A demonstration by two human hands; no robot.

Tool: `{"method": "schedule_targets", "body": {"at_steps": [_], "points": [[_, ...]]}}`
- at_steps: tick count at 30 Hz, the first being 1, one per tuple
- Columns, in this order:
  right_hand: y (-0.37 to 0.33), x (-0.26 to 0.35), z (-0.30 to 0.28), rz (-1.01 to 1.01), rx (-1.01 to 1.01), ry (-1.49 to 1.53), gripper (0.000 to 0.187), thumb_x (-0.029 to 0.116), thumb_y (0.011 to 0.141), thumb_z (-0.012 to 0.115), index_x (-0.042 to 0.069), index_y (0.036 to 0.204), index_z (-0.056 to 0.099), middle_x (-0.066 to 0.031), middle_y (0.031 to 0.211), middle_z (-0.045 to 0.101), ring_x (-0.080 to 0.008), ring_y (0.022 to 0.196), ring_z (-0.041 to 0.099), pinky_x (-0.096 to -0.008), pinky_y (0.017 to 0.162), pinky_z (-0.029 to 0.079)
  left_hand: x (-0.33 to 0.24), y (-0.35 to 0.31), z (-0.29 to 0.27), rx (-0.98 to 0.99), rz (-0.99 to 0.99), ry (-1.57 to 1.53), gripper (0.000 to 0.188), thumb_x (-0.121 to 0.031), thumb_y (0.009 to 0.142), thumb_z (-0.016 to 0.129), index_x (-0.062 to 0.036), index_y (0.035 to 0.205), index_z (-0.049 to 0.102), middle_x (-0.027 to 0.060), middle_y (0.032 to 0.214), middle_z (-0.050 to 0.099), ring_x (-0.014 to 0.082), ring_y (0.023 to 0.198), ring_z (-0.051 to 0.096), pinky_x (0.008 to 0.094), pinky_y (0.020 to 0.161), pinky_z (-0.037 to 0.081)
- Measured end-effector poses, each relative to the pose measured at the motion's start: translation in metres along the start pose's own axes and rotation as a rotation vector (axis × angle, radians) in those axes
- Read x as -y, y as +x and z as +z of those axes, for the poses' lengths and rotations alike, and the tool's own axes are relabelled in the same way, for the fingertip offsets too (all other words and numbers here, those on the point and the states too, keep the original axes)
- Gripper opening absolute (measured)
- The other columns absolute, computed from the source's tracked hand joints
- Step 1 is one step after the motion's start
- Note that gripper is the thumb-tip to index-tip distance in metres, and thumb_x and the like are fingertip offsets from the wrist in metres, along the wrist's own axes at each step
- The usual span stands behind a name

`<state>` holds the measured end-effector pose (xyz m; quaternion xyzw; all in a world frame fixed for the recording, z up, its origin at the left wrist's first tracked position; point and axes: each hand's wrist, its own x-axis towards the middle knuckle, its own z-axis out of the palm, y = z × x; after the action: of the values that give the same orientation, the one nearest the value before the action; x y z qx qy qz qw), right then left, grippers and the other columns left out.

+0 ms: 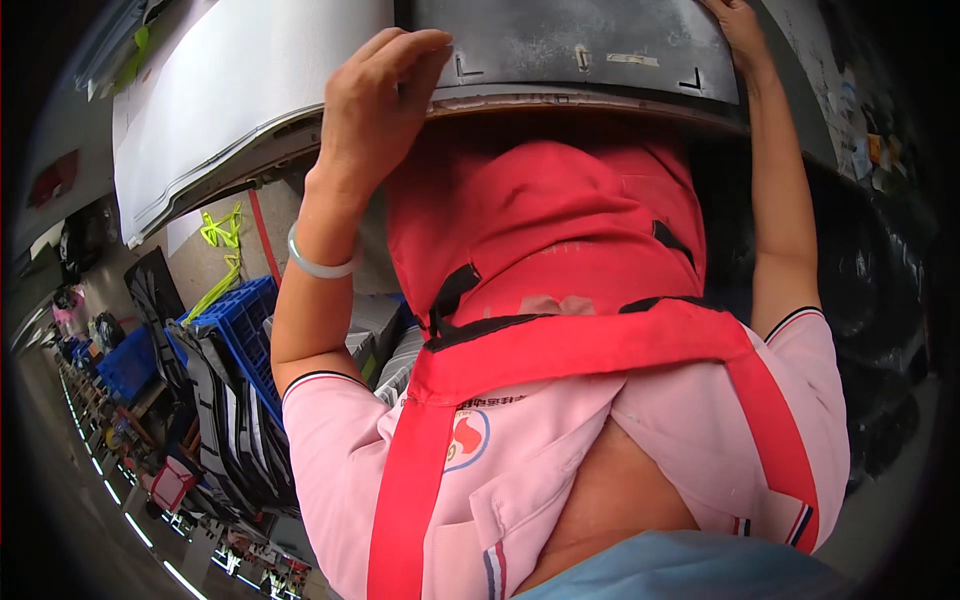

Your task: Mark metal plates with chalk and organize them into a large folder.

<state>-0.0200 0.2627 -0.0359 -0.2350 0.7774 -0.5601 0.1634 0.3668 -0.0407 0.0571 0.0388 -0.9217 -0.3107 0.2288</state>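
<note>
A dark grey flat board (560, 45) with black corner marks and small pale strips lies on the work surface in front of me. Above its left edge, beside a stack of large white sheets (240, 75), is my left hand (380, 95). Its fingers are bent and drawn together toward the thumb; whatever may be between them cannot be made out. My right hand (738, 30) is at the board's far right edge, its fingers mostly cut off by the top of the picture.
The table's front edge (560, 100) runs close against my red apron (560, 230). Blue plastic crates (235, 335) and black-and-grey folded items (225, 400) stand at my left. Yellow-green straps (222, 230) hang there. Black plastic-like bags (865, 270) lie at the right.
</note>
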Motion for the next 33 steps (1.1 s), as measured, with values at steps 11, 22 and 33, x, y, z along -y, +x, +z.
{"method": "schedule_targets", "body": {"at_steps": [11,22,33], "points": [[-0.005,0.023,0.016,0.132,-0.016,-0.163,0.019,0.021,0.094,0.075,0.002,0.096,0.076,0.0020,0.082,0.066,-0.0083,0.074,0.056,-0.0248,0.066,0.044,0.027,-0.019,0.062,0.233,0.058,0.240,0.025,-0.017,0.087,0.075,-0.0063,0.109,0.073,0.0090,0.107,0.067,0.0312,0.106,0.064,0.0397,0.091,0.053],[-0.013,0.029,0.023,0.177,0.006,-0.200,0.020,0.023,0.094,0.075,0.003,0.094,0.076,0.0032,0.080,0.065,-0.0074,0.070,0.054,-0.0248,0.062,0.042,0.028,-0.024,0.062,0.194,0.067,0.240,0.018,-0.021,0.086,0.076,-0.0061,0.097,0.073,0.0079,0.096,0.068,0.0302,0.095,0.066,0.0399,0.082,0.054],[-0.020,0.036,0.026,0.086,-0.030,-0.318,0.026,0.027,0.092,0.076,0.002,0.098,0.078,-0.0007,0.086,0.072,-0.0108,0.077,0.061,-0.0290,0.071,0.050,0.025,-0.024,0.064,0.135,0.109,0.280,0.015,-0.021,0.083,0.077,-0.0086,0.090,0.072,0.0054,0.089,0.066,0.0267,0.089,0.065,0.0386,0.076,0.055]]}}
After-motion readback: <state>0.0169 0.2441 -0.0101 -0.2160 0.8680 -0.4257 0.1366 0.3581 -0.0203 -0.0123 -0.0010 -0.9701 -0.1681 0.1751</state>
